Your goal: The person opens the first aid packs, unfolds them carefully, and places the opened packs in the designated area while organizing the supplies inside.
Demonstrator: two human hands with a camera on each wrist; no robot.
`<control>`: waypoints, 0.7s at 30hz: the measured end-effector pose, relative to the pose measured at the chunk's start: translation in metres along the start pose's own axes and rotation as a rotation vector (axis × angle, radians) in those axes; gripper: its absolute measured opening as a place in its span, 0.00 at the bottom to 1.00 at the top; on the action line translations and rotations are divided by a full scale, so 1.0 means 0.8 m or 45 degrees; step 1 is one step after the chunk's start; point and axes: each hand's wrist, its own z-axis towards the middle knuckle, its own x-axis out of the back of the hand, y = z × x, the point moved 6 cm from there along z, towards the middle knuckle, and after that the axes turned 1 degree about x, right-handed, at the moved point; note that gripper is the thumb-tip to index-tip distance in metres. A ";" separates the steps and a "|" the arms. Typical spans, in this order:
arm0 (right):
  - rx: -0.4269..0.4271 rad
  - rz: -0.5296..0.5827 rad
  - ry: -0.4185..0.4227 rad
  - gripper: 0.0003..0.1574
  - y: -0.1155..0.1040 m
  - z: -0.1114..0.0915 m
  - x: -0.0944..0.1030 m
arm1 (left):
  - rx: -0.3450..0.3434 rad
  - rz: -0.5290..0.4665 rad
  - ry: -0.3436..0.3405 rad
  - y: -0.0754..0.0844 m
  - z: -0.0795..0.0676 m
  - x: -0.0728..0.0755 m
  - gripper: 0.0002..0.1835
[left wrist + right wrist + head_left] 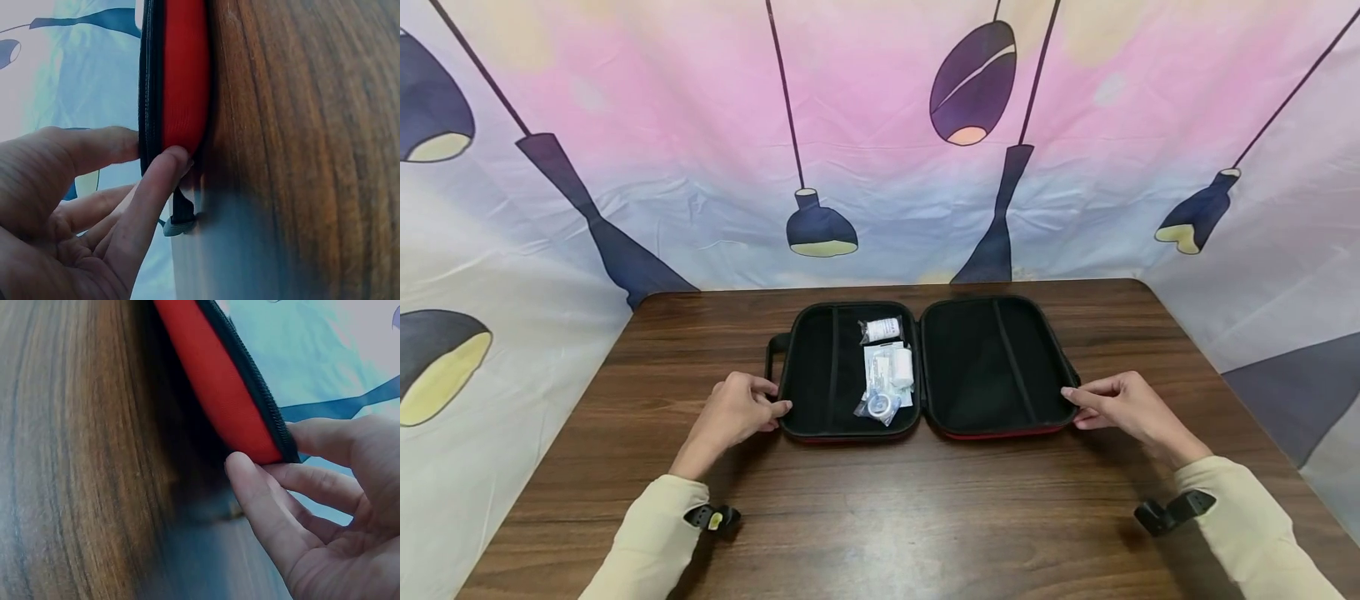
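A zippered case, black inside and red outside, lies spread open on the table. My left hand (737,408) pinches the near left corner of its left half (808,367), thumb on the zipper rim and a finger against the red side (186,81). At the other end my right hand (1123,408) pinches the near right corner of the right half (977,367), its red side (228,387) showing in the right wrist view. Inside the left half are a wrapped white roll (882,330), a printed packet (874,363), another white roll (901,367) and a bagged ring-shaped roll (880,406).
The brown wooden table (880,517) extends in front of the case and to both sides. A black carry handle (771,354) sticks out at the case's left. Behind the table hangs a cloth (880,125) printed with lamps.
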 end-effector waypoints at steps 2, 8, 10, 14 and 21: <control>-0.012 -0.023 -0.003 0.31 0.003 0.002 0.000 | 0.023 -0.091 -0.017 -0.004 0.001 -0.001 0.25; 0.042 -0.374 0.072 0.26 -0.006 0.004 0.009 | 0.085 -0.400 -0.065 -0.012 0.003 -0.004 0.28; 0.085 -0.496 0.121 0.26 -0.016 0.007 0.011 | 0.099 -0.441 -0.070 -0.013 0.003 -0.004 0.28; 0.204 -0.590 0.160 0.26 -0.043 0.019 0.003 | 0.129 -0.451 -0.067 -0.015 0.002 -0.003 0.27; 0.409 -0.636 0.111 0.26 -0.089 0.054 -0.034 | 0.142 -0.431 -0.058 -0.015 0.001 -0.004 0.27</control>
